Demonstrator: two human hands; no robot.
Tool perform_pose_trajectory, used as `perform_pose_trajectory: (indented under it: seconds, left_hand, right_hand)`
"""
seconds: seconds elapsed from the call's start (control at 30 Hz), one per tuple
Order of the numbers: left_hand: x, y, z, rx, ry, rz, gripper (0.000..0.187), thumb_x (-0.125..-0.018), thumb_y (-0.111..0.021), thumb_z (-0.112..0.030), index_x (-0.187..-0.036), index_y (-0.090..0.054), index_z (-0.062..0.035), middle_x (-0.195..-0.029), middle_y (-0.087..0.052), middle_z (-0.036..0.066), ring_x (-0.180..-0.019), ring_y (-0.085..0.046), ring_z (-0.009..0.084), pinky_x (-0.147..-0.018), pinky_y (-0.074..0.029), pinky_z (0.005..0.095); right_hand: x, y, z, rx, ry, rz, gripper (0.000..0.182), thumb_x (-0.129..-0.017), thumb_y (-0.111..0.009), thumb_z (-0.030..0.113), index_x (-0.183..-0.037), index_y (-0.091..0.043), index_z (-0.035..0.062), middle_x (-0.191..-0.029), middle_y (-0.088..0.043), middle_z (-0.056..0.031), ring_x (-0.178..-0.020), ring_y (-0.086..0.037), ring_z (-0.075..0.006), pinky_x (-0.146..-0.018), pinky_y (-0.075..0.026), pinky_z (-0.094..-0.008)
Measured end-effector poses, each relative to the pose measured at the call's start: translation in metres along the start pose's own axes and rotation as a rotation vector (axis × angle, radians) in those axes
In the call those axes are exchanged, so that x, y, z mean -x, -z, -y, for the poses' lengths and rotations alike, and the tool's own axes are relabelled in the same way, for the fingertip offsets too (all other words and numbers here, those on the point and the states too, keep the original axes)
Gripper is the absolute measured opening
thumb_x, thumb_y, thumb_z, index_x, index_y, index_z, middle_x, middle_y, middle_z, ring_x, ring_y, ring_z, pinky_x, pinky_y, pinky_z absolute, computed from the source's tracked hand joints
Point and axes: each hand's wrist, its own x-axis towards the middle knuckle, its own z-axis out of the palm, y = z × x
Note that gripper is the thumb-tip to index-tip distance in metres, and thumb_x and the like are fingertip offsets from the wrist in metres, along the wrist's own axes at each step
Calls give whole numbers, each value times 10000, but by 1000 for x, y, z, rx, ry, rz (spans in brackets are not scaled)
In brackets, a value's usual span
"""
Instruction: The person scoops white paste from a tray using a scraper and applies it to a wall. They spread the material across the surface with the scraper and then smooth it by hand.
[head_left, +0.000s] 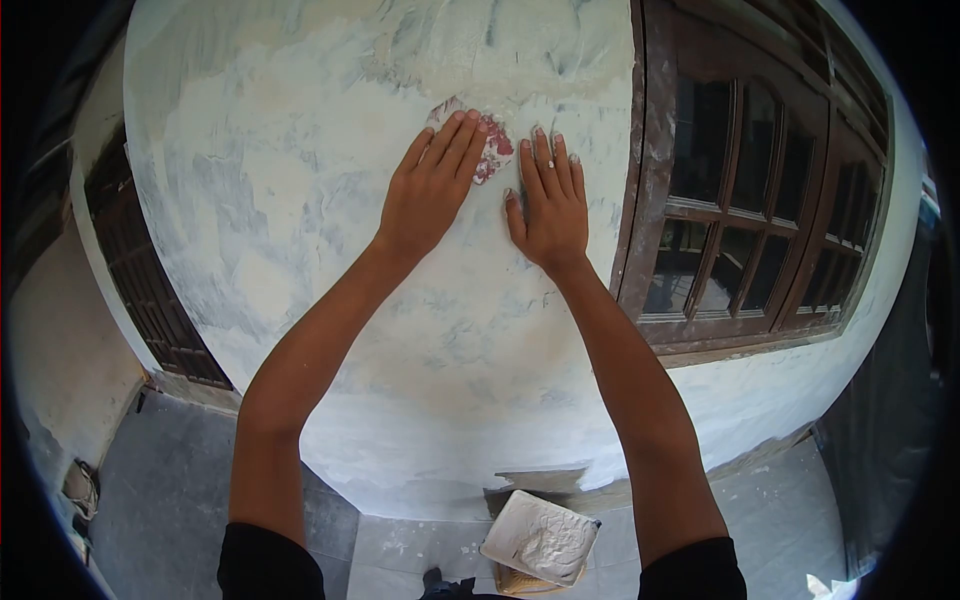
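My left hand (432, 182) lies flat against a white plastered wall (300, 180), its fingertips pressing a reddish piece of sandpaper (494, 150) onto the surface. My right hand (548, 200) rests flat on the wall just to the right of the sandpaper, fingers together and dusted white. Only the edges of the sandpaper show from under the left fingers. Both arms reach up from below.
A dark wooden window frame (650, 200) with glass panes stands right of the hands. A second barred window (140, 280) is at the left. On the grey floor below lies a white tray of plaster powder (540, 535).
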Motion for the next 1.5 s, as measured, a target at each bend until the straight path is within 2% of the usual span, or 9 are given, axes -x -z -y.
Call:
perform_pose_trajectory:
  seconds: [0.17, 0.4, 0.57, 0.63, 0.8, 0.93, 1.3, 1.37, 1.5]
  left_hand:
    - [31, 29, 6, 64, 67, 49, 569, -829, -556, 104, -1384, -550, -19, -1443, -557, 109, -1351, -517, 238, -1074, -453, 399]
    - [-84, 10, 51, -69, 88, -358, 458, -819, -613, 51, -1276, -611, 27, -1332, -635, 143, -1295, -565, 256, -1048, -468, 378]
    - [-97, -30, 38, -128, 42, -212, 476, -821, -641, -5, -1295, -595, 18, -1362, -604, 143, -1290, -559, 250, -1043, -468, 367]
    - [-70, -22, 20, -7, 86, -119, 527, -819, -581, 87, -1340, -575, 8, -1426, -563, 140, -1340, -521, 275, -1073, -463, 404]
    - [11, 24, -14, 28, 56, 132, 512, -845, -579, 71, -1354, -534, 57, -1420, -552, 195, -1337, -521, 313, -1079, -463, 416]
    - [17, 47, -10, 98, 139, 127, 509, -846, -575, 85, -1351, -515, 87, -1389, -568, 218, -1296, -557, 334, -1050, -493, 401]
    - [-87, 37, 64, -127, 140, -296, 466, -819, -640, 53, -1282, -587, 54, -1299, -639, 193, -1215, -622, 312, -1006, -523, 385]
    - [-98, 27, 77, -47, 171, -242, 441, -860, -539, 14, -1293, -544, 93, -1337, -576, 265, -1221, -589, 360, -992, -511, 388]
    - [-72, -12, 74, -212, 118, -182, 459, -829, -643, 28, -1285, -588, 55, -1341, -612, 181, -1237, -603, 291, -1002, -526, 370]
  right_hand:
    - [1, -1, 1, 1, -10, -16, 630, -891, -559, 235, -1472, -438, 25, -1541, -409, -182, -1443, -348, -391, -1148, -299, -539]
    - [2, -3, 0, 24, 1, -25, 632, -888, -559, 234, -1474, -438, 28, -1544, -406, -181, -1444, -347, -392, -1145, -303, -542]
    - [1, 0, 0, 22, -6, 2, 627, -888, -562, 226, -1472, -442, 31, -1547, -401, -180, -1445, -344, -395, -1147, -300, -538]
    - [0, -1, -1, 21, -2, 3, 627, -887, -565, 225, -1471, -443, 30, -1545, -404, -179, -1444, -344, -393, -1148, -298, -537]
    - [3, 0, 2, -11, -4, -6, 628, -887, -570, 227, -1469, -443, 29, -1543, -408, -175, -1445, -346, -388, -1150, -298, -534]
    - [1, -1, 1, 5, -10, -23, 630, -888, -565, 225, -1474, -439, 29, -1545, -406, -174, -1443, -350, -387, -1149, -301, -535]
    - [2, -3, 0, 16, 1, -30, 622, -891, -559, 216, -1472, -445, 26, -1542, -415, -181, -1442, -354, -398, -1144, -306, -545]
    - [1, -2, 0, 21, 2, -31, 616, -891, -561, 213, -1467, -453, 24, -1540, -418, -182, -1436, -366, -399, -1145, -306, -541]
    - [2, -1, 1, 9, 3, -26, 615, -889, -564, 213, -1466, -457, 26, -1541, -417, -182, -1433, -369, -401, -1147, -305, -539]
